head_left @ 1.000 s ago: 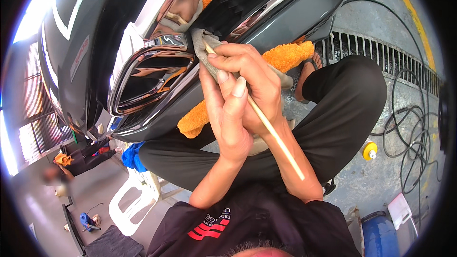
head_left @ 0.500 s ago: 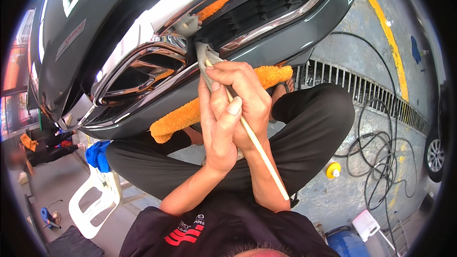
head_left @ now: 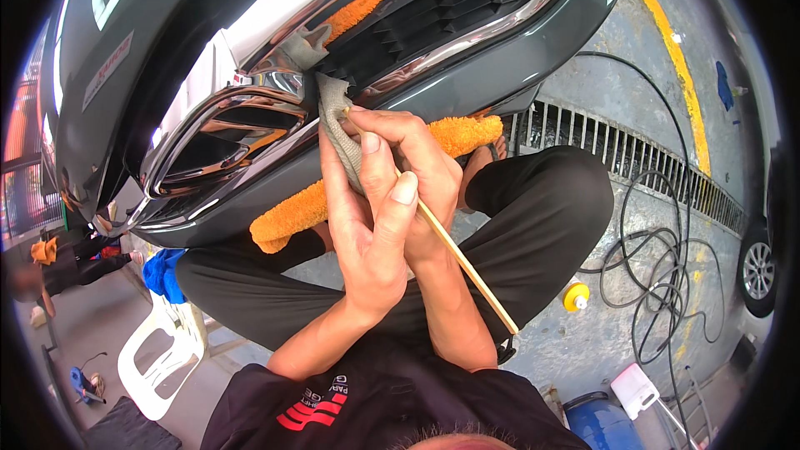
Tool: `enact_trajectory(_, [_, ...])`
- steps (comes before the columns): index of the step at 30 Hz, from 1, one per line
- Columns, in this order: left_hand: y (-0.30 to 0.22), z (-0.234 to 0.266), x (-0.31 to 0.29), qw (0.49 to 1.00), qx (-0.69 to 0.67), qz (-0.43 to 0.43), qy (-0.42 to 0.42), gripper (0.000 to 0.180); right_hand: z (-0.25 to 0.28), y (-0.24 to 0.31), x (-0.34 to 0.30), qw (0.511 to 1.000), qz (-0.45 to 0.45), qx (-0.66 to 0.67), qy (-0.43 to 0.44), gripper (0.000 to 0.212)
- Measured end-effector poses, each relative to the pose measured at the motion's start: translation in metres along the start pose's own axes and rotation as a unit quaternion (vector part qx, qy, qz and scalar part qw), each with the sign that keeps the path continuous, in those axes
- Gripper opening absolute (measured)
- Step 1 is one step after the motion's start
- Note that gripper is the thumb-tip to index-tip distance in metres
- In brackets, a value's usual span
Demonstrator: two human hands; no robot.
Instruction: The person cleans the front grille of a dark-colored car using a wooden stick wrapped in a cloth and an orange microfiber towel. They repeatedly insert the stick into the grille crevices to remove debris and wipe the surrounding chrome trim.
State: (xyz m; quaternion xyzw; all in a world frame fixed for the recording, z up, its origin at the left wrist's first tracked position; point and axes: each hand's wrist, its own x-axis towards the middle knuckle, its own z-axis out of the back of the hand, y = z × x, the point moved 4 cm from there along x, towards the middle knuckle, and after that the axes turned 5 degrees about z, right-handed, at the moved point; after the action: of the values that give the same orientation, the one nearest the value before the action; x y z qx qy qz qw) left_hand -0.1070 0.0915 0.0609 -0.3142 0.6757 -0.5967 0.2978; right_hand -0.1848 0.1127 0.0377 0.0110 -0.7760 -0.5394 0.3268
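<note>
In front of me is a car's dark front bumper point(head_left: 467, 75), with a black honeycomb grille point(head_left: 442, 12) and a chrome-framed emblem point(head_left: 225, 137). My right hand point(head_left: 433, 175) pinches a long thin wooden stick point(head_left: 471, 271), whose free end slants down over my lap. Closed around a grey cloth point(head_left: 333, 104), my left hand point(head_left: 371, 250) sits against the right one, its thumb by the stick. The cloth covers the area about the stick's tip and lies near the chrome edge of the grille; whether it touches, I cannot tell. Under my hands, an orange towel point(head_left: 292, 215) rests against the bumper.
A white plastic chair point(head_left: 162, 358) with a blue cloth point(head_left: 164, 275) stands at left, and another person point(head_left: 71, 267) is beyond it. To the right are a floor drain grate point(head_left: 617, 150), a coiled black hose point(head_left: 658, 258), a yellow-capped bottle point(head_left: 575, 297) and a blue drum point(head_left: 604, 425).
Both hands have shifted slightly left, and more of the grey cloth shows along my left fingers. The stick's tip is now less visible, and its free end lies slightly higher and farther right.
</note>
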Motion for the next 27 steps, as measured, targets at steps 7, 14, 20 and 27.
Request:
enact_trajectory(7, [-0.017, -0.003, 0.002, 1.0, 0.001, 0.01, -0.016, 0.08, 0.003, 0.022, 0.025, 0.997, -0.013, -0.045, 0.063, 0.018])
enact_trajectory(14, [-0.022, -0.009, 0.01, 0.999, -0.041, 0.011, -0.032, 0.073, 0.0, 0.034, 0.042, 0.992, 0.015, -0.087, 0.094, 0.016])
enact_trajectory(20, [-0.018, -0.011, 0.008, 0.999, -0.002, -0.003, -0.039, 0.069, 0.0, 0.027, 0.035, 0.991, 0.058, -0.09, 0.082, 0.015])
enact_trajectory(27, [-0.025, -0.017, 0.007, 0.998, -0.002, 0.031, -0.053, 0.077, 0.003, 0.029, 0.042, 0.993, 0.009, -0.07, 0.089, 0.016])
